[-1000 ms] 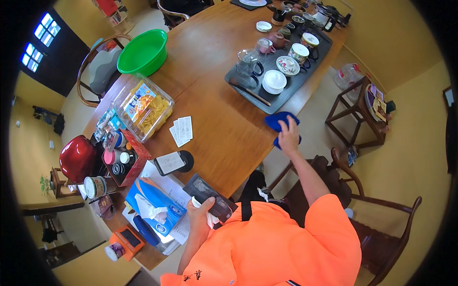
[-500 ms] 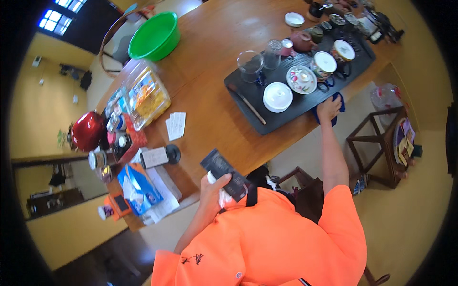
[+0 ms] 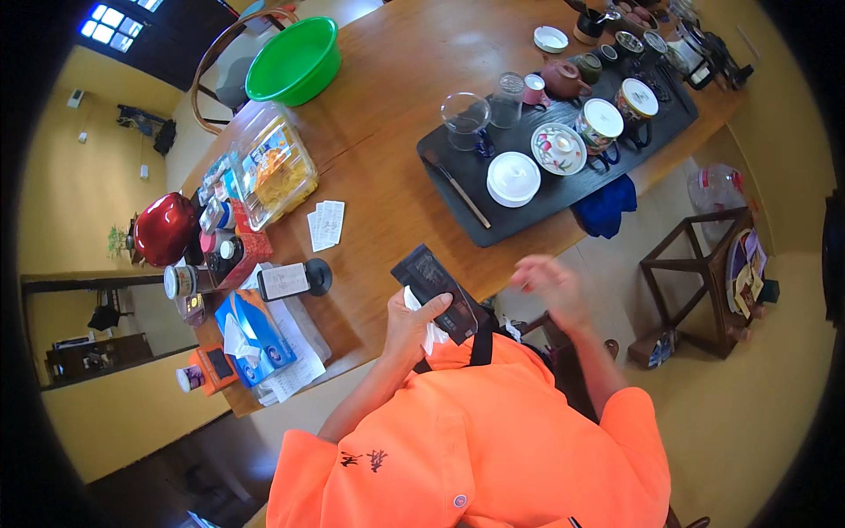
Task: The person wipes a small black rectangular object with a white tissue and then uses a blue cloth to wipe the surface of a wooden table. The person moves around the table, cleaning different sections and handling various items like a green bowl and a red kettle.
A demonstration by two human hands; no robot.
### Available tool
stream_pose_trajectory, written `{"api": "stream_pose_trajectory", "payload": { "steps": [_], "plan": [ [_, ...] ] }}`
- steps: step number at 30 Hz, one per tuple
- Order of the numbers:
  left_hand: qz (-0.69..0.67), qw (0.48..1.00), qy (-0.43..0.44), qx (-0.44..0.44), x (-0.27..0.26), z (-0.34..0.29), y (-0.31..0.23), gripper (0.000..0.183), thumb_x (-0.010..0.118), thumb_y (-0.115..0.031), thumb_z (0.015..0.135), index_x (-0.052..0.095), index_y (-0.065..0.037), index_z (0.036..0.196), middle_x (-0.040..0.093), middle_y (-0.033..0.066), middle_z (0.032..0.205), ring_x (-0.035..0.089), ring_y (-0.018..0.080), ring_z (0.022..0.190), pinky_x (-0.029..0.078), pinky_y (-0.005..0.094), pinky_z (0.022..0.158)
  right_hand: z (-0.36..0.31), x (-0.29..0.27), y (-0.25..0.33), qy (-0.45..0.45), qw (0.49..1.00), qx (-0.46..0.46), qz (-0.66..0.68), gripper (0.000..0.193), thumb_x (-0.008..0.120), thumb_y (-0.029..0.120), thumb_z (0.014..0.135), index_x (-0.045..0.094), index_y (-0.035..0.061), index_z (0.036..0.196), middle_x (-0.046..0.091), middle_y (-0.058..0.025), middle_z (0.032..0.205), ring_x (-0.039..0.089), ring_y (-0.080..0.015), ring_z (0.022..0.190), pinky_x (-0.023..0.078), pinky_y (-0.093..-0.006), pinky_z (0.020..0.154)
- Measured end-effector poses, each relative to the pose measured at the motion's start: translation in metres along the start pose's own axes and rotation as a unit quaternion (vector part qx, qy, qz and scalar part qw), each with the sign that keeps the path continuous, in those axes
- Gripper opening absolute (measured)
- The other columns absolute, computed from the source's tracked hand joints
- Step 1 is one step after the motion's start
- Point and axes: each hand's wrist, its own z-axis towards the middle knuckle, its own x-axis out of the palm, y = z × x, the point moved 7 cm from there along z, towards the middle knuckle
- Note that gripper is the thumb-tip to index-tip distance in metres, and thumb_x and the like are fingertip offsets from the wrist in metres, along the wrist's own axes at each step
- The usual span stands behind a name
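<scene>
My left hand (image 3: 412, 324) is closed around a flat dark packet (image 3: 440, 295) and a crumpled white tissue (image 3: 433, 335), close to the table's near edge. Over that edge, to the right of the packet, my right hand (image 3: 556, 290) hangs in the air. Its fingers are smeared by motion, and no object shows in them. A blue cloth (image 3: 607, 206) lies apart from it, draped over the table edge beside the black tea tray (image 3: 502, 231).
On the tray stand lidded cups, a white lidded bowl (image 3: 512, 179), a glass pitcher (image 3: 465, 121) and a brown teapot (image 3: 565, 79). To the left are a tissue box (image 3: 273, 349), a phone on a stand (image 3: 284, 282), a clear food box (image 3: 295, 189) and a green basin (image 3: 295, 66).
My right hand has let go of the blue cloth and come back toward my body. My left hand has shifted slightly up and right with the packet and tissue.
</scene>
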Motion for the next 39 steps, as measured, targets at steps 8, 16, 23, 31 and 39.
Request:
{"api": "stream_pose_trajectory", "payload": {
  "steps": [8, 16, 23, 31, 39],
  "plan": [
    [0.04, 0.995, -0.024, 0.09, -0.054, -0.015, -0.026, 0.018, 0.069, 0.001, 0.08, 0.061, 0.0, 0.096, 0.068, 0.007, 0.086, 0.065, 0.0139, 0.07, 0.054, 0.0278, 0.063, -0.006, 0.149, -0.012, 0.198, 0.976, 0.078, 0.053, 0.016, 0.065, 0.009, 0.086, 0.059, -0.0023, 0.096, 0.064, -0.0046, 0.08, 0.059, -0.0075, 0.067, 0.048, -0.0216, 0.06],
    [-0.059, 0.988, -0.119, 0.074, -0.121, -0.028, -0.047, 0.018, 0.071, -0.012, 0.082, 0.06, -0.001, 0.091, 0.064, 0.0045, 0.074, 0.056, 0.0091, 0.053, 0.045, 0.0231, 0.043, -0.001, 0.197, -0.025, 0.273, 0.948, 0.152, 0.052, 0.011, 0.065, 0.009, 0.087, 0.059, 0.0001, 0.091, 0.064, -0.0036, 0.075, 0.057, -0.0056, 0.061, 0.047, -0.0194, 0.055],
    [-0.132, 0.974, -0.178, 0.042, -0.15, -0.032, -0.034, 0.017, 0.071, -0.011, 0.082, 0.059, -0.001, 0.09, 0.061, 0.0052, 0.067, 0.052, 0.01, 0.045, 0.041, 0.0246, 0.035, 0.006, 0.206, -0.031, 0.285, 0.943, 0.17, 0.002, 0.01, 0.064, 0.008, 0.087, 0.059, -0.0006, 0.089, 0.064, -0.0048, 0.072, 0.058, -0.0069, 0.057, 0.046, -0.0198, 0.051],
    [-0.053, 0.992, -0.115, 0.024, -0.131, -0.025, -0.02, 0.019, 0.07, -0.018, 0.085, 0.059, -0.003, 0.088, 0.057, 0.0019, 0.063, 0.052, 0.0087, 0.047, 0.041, 0.0222, 0.038, 0.015, 0.201, -0.03, 0.222, 0.961, 0.156, 0.058, 0.011, 0.063, 0.008, 0.087, 0.058, -0.0009, 0.09, 0.063, -0.0051, 0.072, 0.058, -0.0072, 0.057, 0.047, -0.0204, 0.05],
    [-0.049, 0.992, -0.12, 0.004, -0.108, -0.018, -0.01, 0.02, 0.067, -0.014, 0.084, 0.059, 0.001, 0.094, 0.067, 0.01, 0.076, 0.06, 0.0132, 0.05, 0.044, 0.0219, 0.037, 0.013, 0.185, -0.032, 0.193, 0.975, 0.092, 0.057, 0.016, 0.058, 0.014, 0.092, 0.06, -0.0009, 0.097, 0.064, -0.0045, 0.078, 0.06, -0.0084, 0.062, 0.047, -0.0213, 0.054]
  ]
}}
